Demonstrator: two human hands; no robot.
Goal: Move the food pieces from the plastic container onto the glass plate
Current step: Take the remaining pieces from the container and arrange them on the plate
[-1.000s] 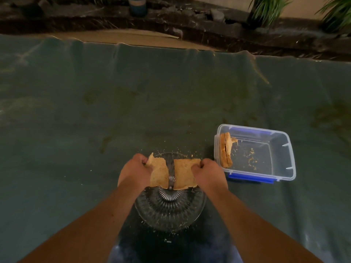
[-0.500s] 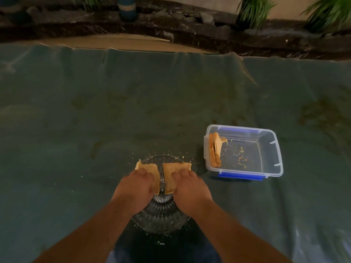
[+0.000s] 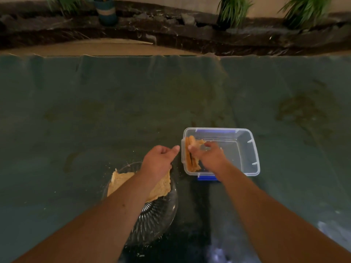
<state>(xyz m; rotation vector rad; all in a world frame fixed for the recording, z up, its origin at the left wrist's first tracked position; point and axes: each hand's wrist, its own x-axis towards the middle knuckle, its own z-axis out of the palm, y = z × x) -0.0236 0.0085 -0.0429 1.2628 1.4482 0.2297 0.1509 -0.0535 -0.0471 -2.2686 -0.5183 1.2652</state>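
A: Plate [image 3: 155,221] nearest, clear ribbed glass, low and left of centre on the green sheet [image 3: 95,111]. Two flat tan pieces [image 3: 161,186] on its far half, partly hidden under the left forearm. Crumbs scattered round the rim.

B: Left hand [image 3: 157,160]?

A: Raised above the plate's far edge, empty. Fingers curled loosely inward, thumb pointing right toward the box. Touching nothing visible.

B: Right hand [image 3: 207,154]?

A: Reached over the box's near wall and down inside, at its left end. Fingers bent down around the standing slices, thumb tip near their top. Hard to tell whether closed on them or only touching; blurred there.

B: Box [image 3: 252,149]?

A: Clear plastic, rectangular, lid off, just right of the plate and slightly farther. Blue clips at near and far sides. Right half bare apart from what looks like crumbs, mostly hidden by the hand.

B: Slices [image 3: 190,158]?

A: Orange-brown, on edge, leaning against the left wall of the box. Number unclear; at least two.

B: Beyond that?

A: Wide stretch of stained, wrinkled sheet. Past its far edge a sandy strip, then a dark stone border. Blue pot [image 3: 107,12] at upper left, grassy plants [image 3: 233,10] along the top.
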